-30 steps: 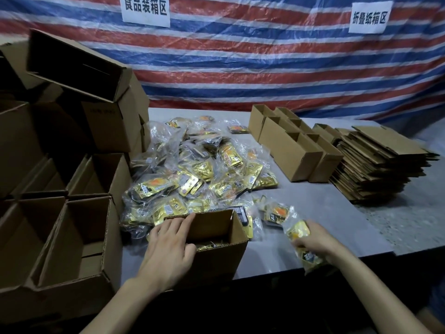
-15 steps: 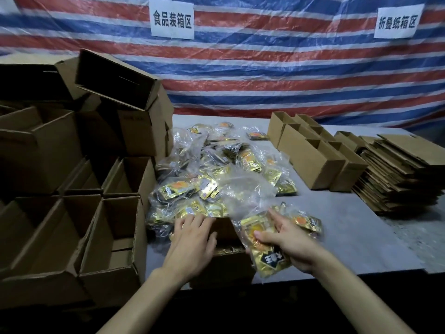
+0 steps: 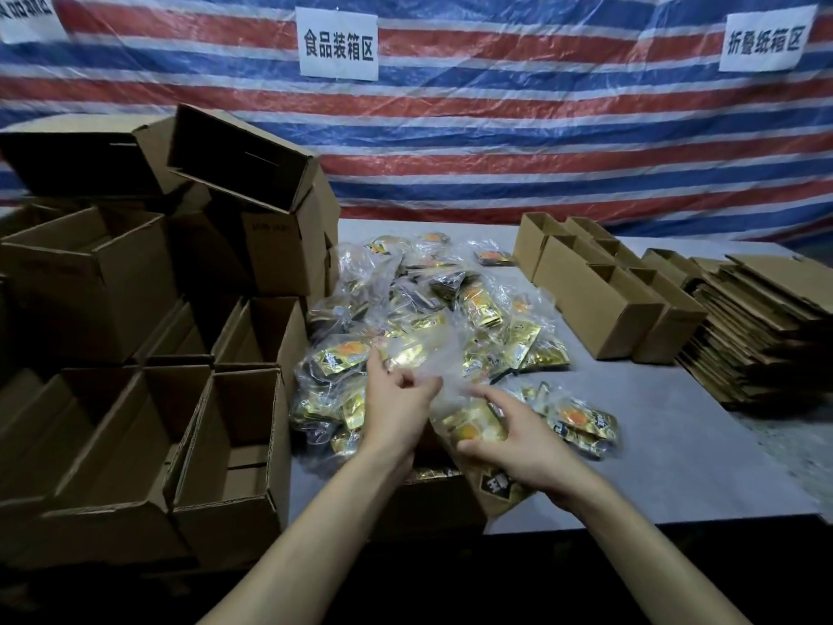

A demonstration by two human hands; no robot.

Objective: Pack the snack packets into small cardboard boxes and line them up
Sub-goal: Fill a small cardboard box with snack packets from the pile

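Two hands are on one snack packet just above the near edge of the grey tabletop. My left hand has its fingers curled and pinches the clear wrap at the packet's upper end. My right hand grips the packet from the right, thumb laid on its front. The hands are close together but, as far as I can see, not touching. The packet is a clear bag with gold sachets inside. Its lower end, which carries a black label, hangs tilted over the small cardboard box standing open at the tabletop's front edge beneath my wrists. Most of that box is hidden by my arms, though something gold shows just inside its rim. Behind my hands the big pile of snack packets spreads across the middle of the tabletop, with a couple of loose packets just to the right of my right hand. Farther right a row of small open boxes stands side by side, and beside them is a stack of flattened cardboard. On my left, larger open cartons are piled in tiers. A red, white and blue striped tarp hangs behind, bearing white signs with Chinese characters.
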